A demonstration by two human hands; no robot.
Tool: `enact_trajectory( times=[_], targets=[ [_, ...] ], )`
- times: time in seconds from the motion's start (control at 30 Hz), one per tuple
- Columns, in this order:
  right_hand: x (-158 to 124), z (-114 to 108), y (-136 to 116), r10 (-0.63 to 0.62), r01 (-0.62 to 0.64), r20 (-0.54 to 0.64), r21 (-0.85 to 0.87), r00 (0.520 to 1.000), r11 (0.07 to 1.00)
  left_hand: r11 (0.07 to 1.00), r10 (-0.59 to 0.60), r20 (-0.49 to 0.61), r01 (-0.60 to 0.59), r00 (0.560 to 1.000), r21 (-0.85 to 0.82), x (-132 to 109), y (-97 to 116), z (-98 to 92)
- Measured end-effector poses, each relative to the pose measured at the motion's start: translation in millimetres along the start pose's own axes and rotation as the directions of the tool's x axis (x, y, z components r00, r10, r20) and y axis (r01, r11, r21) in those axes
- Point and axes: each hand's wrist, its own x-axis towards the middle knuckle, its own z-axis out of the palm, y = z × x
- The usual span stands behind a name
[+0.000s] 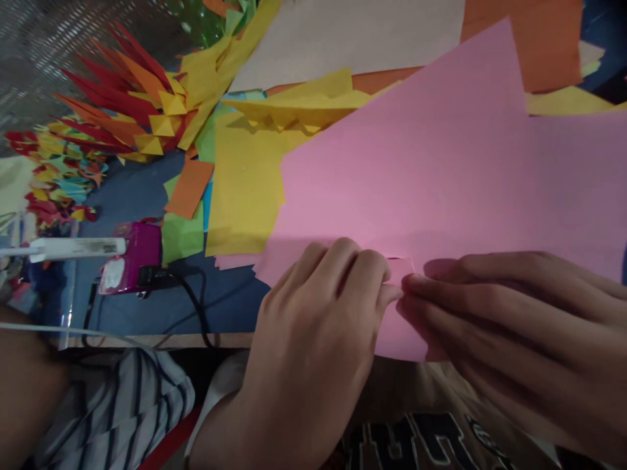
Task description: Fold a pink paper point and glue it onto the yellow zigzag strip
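Head view: the left hand [313,326], fingers curled, and the right hand [514,313], fingers straight and pressed together, meet fingertip to fingertip. Both pinch a small fold at the near edge of a large pink paper sheet [441,176]. Left of the pink sheet, on the dark blue surface [142,189], lie yellow paper sheets [245,189] and a spiked red-and-orange folded paper model [117,98].

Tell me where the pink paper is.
Head view: pink paper lies right of yellow paper, near edge pinched by left hand and right hand.
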Motion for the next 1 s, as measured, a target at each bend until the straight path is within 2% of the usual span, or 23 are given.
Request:
enact_trajectory(
  times=[0.07,0.13,0.23,0.37,0.47,0.57,0.7,0.77,0.87,0.93,1.0],
  targets=[
    [1.2,0.0,-0.1,-0.018,0.018,-0.009,-0.01,1.0,1.0,0.999,0.037,-0.065,-0.036,0.997,0.013,-4.5,-0.3,2.3],
    [2.4,0.4,-0.2,-0.026,0.026,-0.022,-0.003,0.999,1.0,0.988,0.153,-0.152,-0.148,0.977,0.042,-13.1,-3.0,6.6],
    [3.5,1.0,-0.8,-0.016,0.016,-0.032,0.009,0.999,1.0,0.946,0.319,-0.158,-0.305,0.934,0.11,-29.8,-10.4,15.3],
    [2.6,1.3,-1.5,-0.009,0.009,-0.013,0.001,1.0,1.0,0.921,0.35,-0.172,-0.304,0.921,0.244,-43.8,-16.6,24.9],
    [1.1,1.7,-0.5,-0.006,0.006,-0.007,0.011,1.0,1.0,0.934,0.316,-0.184,-0.272,0.931,0.231,-44.3,-17.0,25.1],
    [0.9,2.8,1.1,-0.037,0.037,-0.045,0.009,0.998,0.999,0.962,0.266,-0.166,-0.25,0.949,0.113,-41.7,-19.8,16.0],
    [5.3,3.7,1.4,-0.068,0.068,-0.114,0.003,0.991,0.998,0.958,0.238,-0.068,-0.245,0.969,-0.149,-33.1,-29.3,-4.4],
    [8.9,2.7,-0.3,-0.084,0.084,-0.137,-0.005,0.987,0.996,0.939,0.231,-0.116,-0.252,0.966,-0.232,-22.8,-32.4,-11.5],
    [12.4,-1.5,-5.0,-0.079,0.074,-0.139,-0.038,0.987,0.997,0.954,0.261,-0.21,-0.285,0.942,-0.094,-1.3,-31.4,-12.5],
    [11.6,-5.0,-8.3,-0.076,0.068,-0.122,-0.071,0.99,0.995,0.947,0.311,-0.128,-0.318,0.942,-0.038,11.4,-28.0,-8.1],
    [8.0,-7.4,-10.3,-0.07,0.059,-0.111,-0.094,0.991,0.994,0.94,0.334,-0.012,-0.334,0.943,-0.066,19.3,-24.3,-2.8]
  ],
)
